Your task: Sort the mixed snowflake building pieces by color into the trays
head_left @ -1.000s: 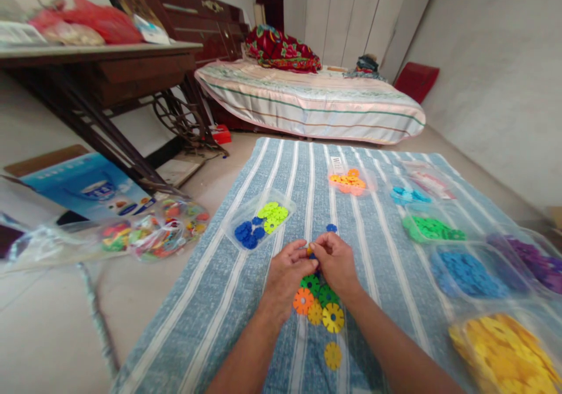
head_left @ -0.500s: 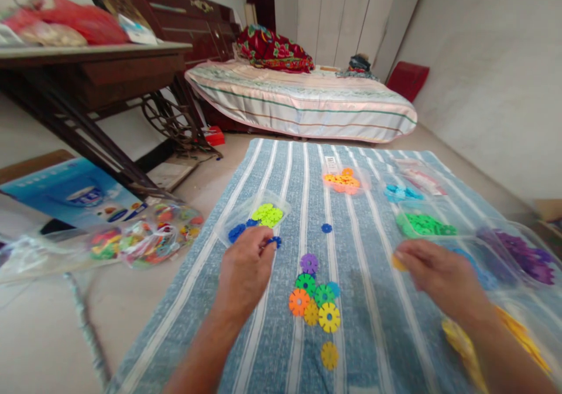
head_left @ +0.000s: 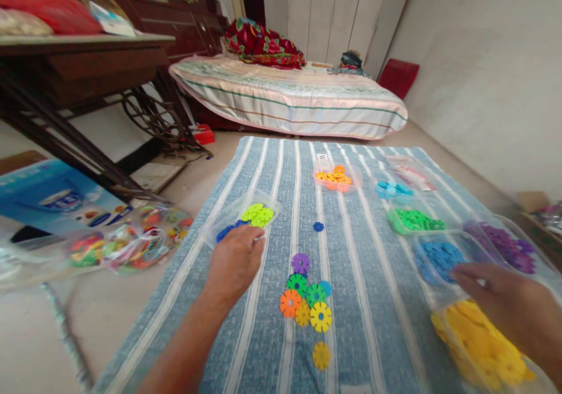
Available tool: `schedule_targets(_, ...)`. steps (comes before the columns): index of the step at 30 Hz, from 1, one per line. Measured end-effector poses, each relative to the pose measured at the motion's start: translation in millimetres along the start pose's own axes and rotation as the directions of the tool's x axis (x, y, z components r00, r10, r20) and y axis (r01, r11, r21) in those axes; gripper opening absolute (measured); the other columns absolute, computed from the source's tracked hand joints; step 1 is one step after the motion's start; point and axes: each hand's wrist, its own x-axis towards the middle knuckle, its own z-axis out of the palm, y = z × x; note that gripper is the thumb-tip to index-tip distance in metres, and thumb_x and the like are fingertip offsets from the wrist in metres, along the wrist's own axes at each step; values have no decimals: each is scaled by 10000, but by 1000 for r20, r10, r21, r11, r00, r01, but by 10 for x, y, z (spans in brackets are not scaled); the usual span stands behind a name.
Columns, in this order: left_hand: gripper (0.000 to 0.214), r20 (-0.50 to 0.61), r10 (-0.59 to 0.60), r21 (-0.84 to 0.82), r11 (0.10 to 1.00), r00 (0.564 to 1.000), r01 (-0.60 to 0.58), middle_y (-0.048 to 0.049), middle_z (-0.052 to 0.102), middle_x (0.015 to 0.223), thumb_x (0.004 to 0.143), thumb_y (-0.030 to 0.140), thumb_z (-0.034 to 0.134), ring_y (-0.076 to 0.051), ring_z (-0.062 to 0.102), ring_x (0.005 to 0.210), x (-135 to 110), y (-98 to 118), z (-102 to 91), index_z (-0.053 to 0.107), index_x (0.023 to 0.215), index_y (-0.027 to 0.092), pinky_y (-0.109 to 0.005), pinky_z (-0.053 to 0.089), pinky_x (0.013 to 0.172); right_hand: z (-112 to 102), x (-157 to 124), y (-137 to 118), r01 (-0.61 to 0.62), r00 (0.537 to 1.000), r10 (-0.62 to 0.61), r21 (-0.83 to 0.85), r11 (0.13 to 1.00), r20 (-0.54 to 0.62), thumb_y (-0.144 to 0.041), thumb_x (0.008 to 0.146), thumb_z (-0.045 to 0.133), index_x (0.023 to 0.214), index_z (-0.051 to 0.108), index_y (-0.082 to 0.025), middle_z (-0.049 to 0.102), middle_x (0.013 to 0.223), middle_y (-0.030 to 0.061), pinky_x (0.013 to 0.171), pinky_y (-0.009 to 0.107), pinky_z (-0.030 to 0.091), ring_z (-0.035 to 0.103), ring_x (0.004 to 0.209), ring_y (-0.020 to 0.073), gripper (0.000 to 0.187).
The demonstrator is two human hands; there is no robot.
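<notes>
My left hand (head_left: 237, 262) is closed in a pinch at the near right edge of a clear plastic tray (head_left: 211, 230). That tray holds lime-green notched discs (head_left: 257, 214) and dark blue discs (head_left: 226, 233). What the pinch holds, if anything, is hidden. My right hand (head_left: 509, 297), slightly blurred, hovers between a tub of blue discs (head_left: 439, 258) and a container of yellow discs (head_left: 478, 341). Its fingers are stretched out and no piece shows in them. Mid-cloth lies a cluster of purple (head_left: 301, 263), green (head_left: 297, 285), orange (head_left: 290, 303) and yellow discs (head_left: 321, 317). A dark blue disc (head_left: 318, 226) lies alone beyond it.
Tubs of orange discs (head_left: 336, 178), light blue discs (head_left: 394, 189), green discs (head_left: 415, 220) and purple discs (head_left: 504, 245) stand on the striped cloth (head_left: 355, 265). Bags of colourful pieces (head_left: 140, 245) lie on the left. Behind are a bed (head_left: 290, 98) and a sewing-machine table (head_left: 88, 60).
My right hand has moved right, from the cloth to above the yellow container; the yellow disc no longer shows in its fingers. The blue disc at my left fingertips is out of sight.
</notes>
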Motion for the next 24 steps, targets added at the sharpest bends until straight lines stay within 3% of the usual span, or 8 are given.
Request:
schedule_targets(2,195,208,73,-70,996,975,-60,-43,631,816,812,237,427,-188,582,837,-10,187,120,617,779,203,-296,426,779,144,187,-485,118,986,-126,79,990,108,-445,797,473,817,685,-257,706,842,45,687,336,492,654,750,215,285)
schedule_targets(3,158,250,87,-78,995,964,-69,-34,625,788,791,244,464,-186,580,811,-11,271,187,613,753,210,-292,423,753,244,289,-749,172,969,-188,111,979,163,-414,825,450,846,677,-240,698,856,43,708,317,478,645,776,201,286)
schedule_targets(6,74,291,73,-71,996,954,-55,-50,615,780,730,249,551,-216,573,827,3,439,371,614,730,209,-308,411,734,603,589,-1464,290,897,-305,93,952,320,-293,854,444,912,657,-220,664,927,53,737,284,434,612,853,185,232)
schedule_targets(9,40,299,43,-75,997,953,-21,-70,608,791,684,223,596,-243,566,862,33,477,470,615,713,203,-321,400,738,931,809,-1892,349,851,-325,18,937,413,-245,834,495,996,624,-186,614,1025,88,753,289,403,562,957,206,216)
schedule_targets(14,99,302,7,-159,986,953,43,-12,598,718,630,190,626,-191,573,751,69,413,536,596,720,220,-270,380,656,1211,888,-2010,366,829,-299,-55,929,472,-272,825,527,961,635,-142,579,1053,124,776,317,375,510,1004,237,217)
schedule_targets(20,63,287,-54,-304,942,956,145,46,568,591,646,224,618,-122,530,571,57,318,644,578,694,217,-229,338,546,1193,713,-1866,440,842,-401,-31,897,360,-163,859,421,825,645,-149,613,896,97,736,285,363,532,878,197,226)
schedule_targets(22,30,263,-74,-344,924,962,165,48,574,596,674,230,589,-114,530,569,44,286,654,567,686,214,-223,343,545,1156,611,-1818,406,863,-400,48,913,310,-155,864,396,763,641,-164,616,820,77,685,266,362,542,805,177,265)
schedule_targets(24,23,237,-97,-372,910,967,182,48,580,601,691,231,571,-115,537,580,24,253,648,559,685,213,-221,354,552,1127,501,-1777,322,882,-382,240,916,274,-198,864,412,699,631,-180,606,726,38,623,241,358,541,712,150,275)
